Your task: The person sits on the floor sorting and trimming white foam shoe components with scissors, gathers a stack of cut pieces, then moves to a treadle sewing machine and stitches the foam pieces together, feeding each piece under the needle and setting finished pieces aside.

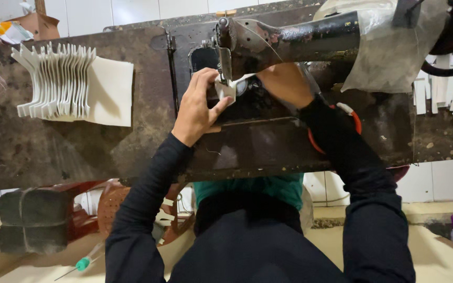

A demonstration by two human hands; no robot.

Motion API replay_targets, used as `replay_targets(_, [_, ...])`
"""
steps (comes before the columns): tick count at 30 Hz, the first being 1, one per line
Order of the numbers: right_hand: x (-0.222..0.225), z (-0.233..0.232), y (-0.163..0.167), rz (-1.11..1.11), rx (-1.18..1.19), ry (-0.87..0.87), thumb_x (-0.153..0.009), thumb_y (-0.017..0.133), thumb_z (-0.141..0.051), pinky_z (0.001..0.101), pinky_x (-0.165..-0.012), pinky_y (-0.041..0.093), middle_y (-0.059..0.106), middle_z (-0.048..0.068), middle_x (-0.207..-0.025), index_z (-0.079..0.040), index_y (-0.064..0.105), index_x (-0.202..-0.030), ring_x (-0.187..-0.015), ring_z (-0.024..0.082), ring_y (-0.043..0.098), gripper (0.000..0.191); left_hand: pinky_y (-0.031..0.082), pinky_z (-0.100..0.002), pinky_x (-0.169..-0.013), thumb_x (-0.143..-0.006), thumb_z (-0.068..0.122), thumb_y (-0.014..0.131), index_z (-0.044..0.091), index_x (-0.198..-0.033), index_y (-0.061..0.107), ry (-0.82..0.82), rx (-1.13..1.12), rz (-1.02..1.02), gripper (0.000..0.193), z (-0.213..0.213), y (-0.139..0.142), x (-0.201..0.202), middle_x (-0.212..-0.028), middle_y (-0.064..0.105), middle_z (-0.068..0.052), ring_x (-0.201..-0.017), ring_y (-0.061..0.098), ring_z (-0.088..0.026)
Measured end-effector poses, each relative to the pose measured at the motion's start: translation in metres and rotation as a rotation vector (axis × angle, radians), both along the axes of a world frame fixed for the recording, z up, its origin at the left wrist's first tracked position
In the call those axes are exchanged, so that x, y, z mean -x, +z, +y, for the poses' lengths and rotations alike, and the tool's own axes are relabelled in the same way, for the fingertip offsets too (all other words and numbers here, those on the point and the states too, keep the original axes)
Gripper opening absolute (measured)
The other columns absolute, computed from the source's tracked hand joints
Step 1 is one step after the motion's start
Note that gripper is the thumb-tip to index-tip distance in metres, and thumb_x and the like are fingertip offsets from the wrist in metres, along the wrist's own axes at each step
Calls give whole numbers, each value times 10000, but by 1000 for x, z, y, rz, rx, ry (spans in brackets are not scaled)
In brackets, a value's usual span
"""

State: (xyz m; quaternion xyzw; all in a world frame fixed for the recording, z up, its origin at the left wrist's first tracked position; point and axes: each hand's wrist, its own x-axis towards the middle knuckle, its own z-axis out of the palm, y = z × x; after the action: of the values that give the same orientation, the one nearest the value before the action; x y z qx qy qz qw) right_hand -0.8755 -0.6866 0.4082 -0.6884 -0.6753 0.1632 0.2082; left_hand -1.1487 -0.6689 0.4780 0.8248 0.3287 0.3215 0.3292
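Observation:
My left hand [197, 107] pinches a small white cut piece [227, 89] under the needle end of an old black sewing machine [289, 39]. Thumb and fingers close on the piece's left side. My right hand [284, 81] reaches in under the machine arm from the right; its fingers are hidden behind the machine head, next to the same white piece. Both arms wear black sleeves.
A fanned stack of white cut pieces [64, 81] lies at the left of the dark worn table [53, 152]. More white pieces [449, 91] lie at the right edge. A clear plastic sheet [394, 47] hangs over the machine. Below the table are a screwdriver [83, 263] and a grey block [32, 220].

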Motion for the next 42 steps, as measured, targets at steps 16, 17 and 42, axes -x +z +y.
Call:
replay_targets(16, [-11,-1,-22,-59,-265,248,-1014,708,-171,472,-964,501,706,104,-1197,-107,714,-1235,-1133,305,645,230,448,-451,-1122,-938,126,756,32,-1376,630,-118,-135,98,466,29,-8,2,-1464,598,-135,-1318,555,-357])
replay_targets(17, [-9,-2,-18,-69,-438,297,-987,739,-151,481,-957,495,698,113,-1255,-108,717,-1280,-1164,323,629,297,445,-451,-1125,-943,132,749,36,-1375,634,-116,-139,105,457,29,-8,2,-1467,597,-132,-1316,552,-353])
replay_targets(42, [-5,-7,-7,406,-408,321,-1048,747,-101,347,-865,558,747,65,-1118,-69,732,-1199,-1000,202,700,154,443,-448,-956,-943,201,787,99,-966,711,172,-388,178,130,-43,-2,-5,-1080,652,-62,-1108,599,-294])
